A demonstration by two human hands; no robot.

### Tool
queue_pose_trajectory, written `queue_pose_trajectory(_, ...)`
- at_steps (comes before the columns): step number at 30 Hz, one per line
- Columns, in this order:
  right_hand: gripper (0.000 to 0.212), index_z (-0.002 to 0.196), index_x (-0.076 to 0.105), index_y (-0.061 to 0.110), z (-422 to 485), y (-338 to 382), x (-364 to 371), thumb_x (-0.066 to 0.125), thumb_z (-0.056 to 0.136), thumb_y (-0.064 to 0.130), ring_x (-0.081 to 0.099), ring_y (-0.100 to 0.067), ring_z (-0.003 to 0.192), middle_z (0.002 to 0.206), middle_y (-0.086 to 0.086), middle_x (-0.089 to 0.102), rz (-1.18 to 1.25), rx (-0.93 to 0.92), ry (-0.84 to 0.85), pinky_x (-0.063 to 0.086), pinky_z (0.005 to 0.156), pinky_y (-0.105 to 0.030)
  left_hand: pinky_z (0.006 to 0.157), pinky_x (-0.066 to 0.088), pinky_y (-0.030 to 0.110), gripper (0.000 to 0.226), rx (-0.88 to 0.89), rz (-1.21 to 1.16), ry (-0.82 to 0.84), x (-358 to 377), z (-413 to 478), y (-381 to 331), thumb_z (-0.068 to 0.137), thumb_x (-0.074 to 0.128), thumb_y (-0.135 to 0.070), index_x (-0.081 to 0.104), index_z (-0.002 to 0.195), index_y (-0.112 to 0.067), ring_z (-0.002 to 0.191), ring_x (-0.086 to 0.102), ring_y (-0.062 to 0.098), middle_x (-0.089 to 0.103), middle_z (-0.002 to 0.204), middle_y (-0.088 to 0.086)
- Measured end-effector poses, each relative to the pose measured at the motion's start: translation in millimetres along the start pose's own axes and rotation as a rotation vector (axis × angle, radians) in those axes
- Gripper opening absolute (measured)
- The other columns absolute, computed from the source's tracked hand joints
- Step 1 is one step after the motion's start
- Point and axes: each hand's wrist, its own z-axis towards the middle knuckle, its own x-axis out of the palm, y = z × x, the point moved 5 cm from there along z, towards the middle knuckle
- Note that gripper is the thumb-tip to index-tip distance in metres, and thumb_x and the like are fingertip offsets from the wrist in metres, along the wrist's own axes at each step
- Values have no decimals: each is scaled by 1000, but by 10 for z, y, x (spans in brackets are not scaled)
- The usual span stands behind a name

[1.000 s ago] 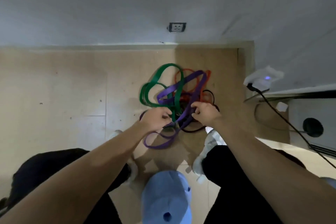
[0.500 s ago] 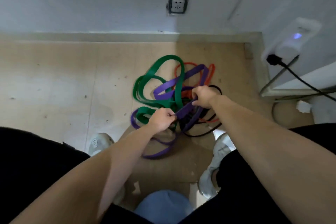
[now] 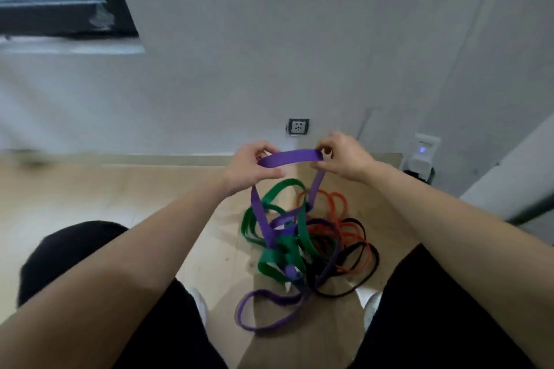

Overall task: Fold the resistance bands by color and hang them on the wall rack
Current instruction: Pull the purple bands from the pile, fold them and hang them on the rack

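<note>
A purple resistance band [image 3: 289, 157] stretches level between my hands, raised above the floor. My left hand [image 3: 248, 166] grips its left end and my right hand [image 3: 344, 159] pinches its right end. Two purple strands hang down from my hands into a tangled pile on the wooden floor. In that pile lie a green band [image 3: 275, 260], an orange band [image 3: 335, 204], a black band [image 3: 356, 281] and more purple loops [image 3: 263, 311]. No wall rack is in view.
A wall socket [image 3: 298, 126] sits low on the grey wall behind my hands. A white plugged-in device [image 3: 422, 154] with a blue light stands at the right. A dark window frame [image 3: 69, 21] is at the top left. My knees and white shoes flank the pile.
Both hands have risen from the pile, lifting a stretch of the purple band and pulling it taut between them. The view has tilted up, showing more wall and the window.
</note>
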Motion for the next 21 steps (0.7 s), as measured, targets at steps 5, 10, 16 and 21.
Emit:
queue_pose_trajectory(5, 24, 99, 77, 11, 18, 468, -968, 75, 90, 34, 56, -14, 71, 81, -5, 69, 177, -70, -23, 43, 66, -28, 76, 56, 26, 26, 178, -58, -127, -504, -99, -952, 87, 78, -25, 69, 111, -17, 77, 61, 11, 63, 86, 5)
queue_pose_trajectory(10, 18, 103, 75, 5, 39, 1041, -1907, 71, 94, 21, 61, -11, 80, 92, -9, 70, 468, -133, -200, 48, 71, -22, 69, 52, 20, 17, 353, -239, -294, -1057, -193, -1862, 95, 67, -15, 67, 112, -11, 66, 60, 8, 64, 81, 1)
queue_pose_trajectory(16, 22, 112, 63, 7, 154, 1698, -2817, 68, 96, 21, 73, -22, 94, 97, -11, 74, 776, -250, -281, 59, 86, -34, 68, 48, 22, 18, 460, -253, -376, -1653, -77, -2682, 100, 60, -32, 71, 108, -20, 75, 58, 10, 62, 92, -3)
queue_pose_trajectory(21, 30, 106, 70, 10, 404, 1634, -2720, 59, 101, 37, 72, -16, 86, 91, -5, 77, 768, -155, -182, 56, 81, -31, 72, 50, 22, 30, 323, -230, -251, -1763, 203, -2505, 100, 58, -40, 72, 112, -17, 74, 60, 10, 65, 91, -3)
